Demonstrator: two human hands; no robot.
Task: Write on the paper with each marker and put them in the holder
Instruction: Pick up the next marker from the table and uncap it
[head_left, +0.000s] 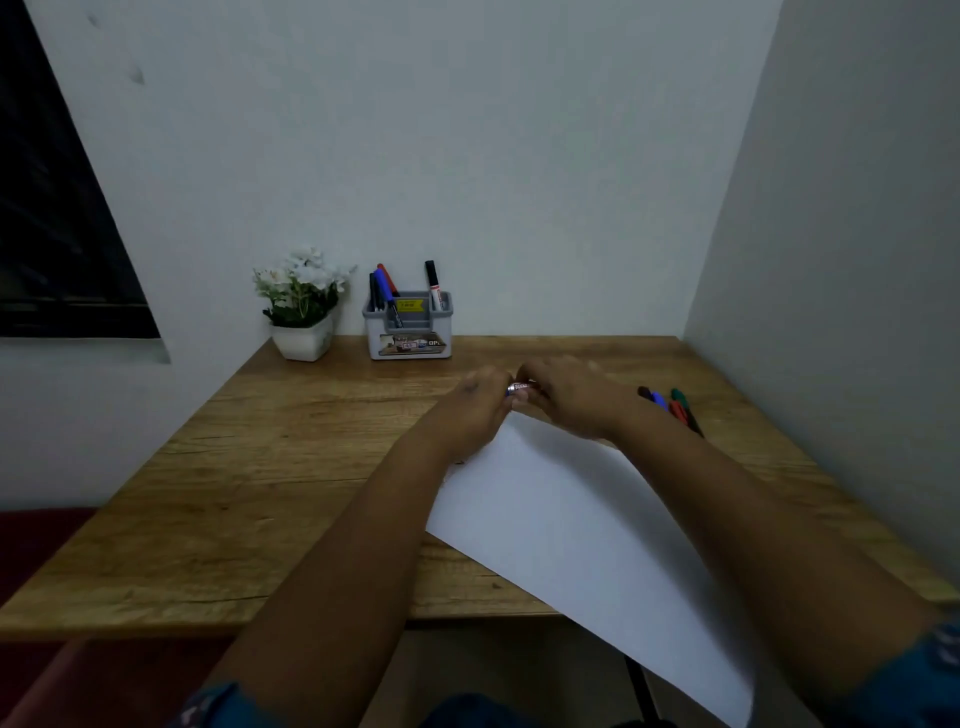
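Both my hands meet above the far corner of the white paper (571, 519). My left hand (475, 402) and my right hand (569, 395) each grip one end of a single marker (521, 387); only a short white and red stretch of its barrel shows between them. Several loose markers (670, 405), black, blue, red and green, lie on the table right of my right hand. The grey and white holder (409, 327) stands at the back, with markers upright in its left and right compartments.
A white pot of white flowers (303, 306) stands left of the holder against the wall. The wooden table (234, 467) fits a corner, with walls behind and at the right. The paper overhangs the table's near edge.
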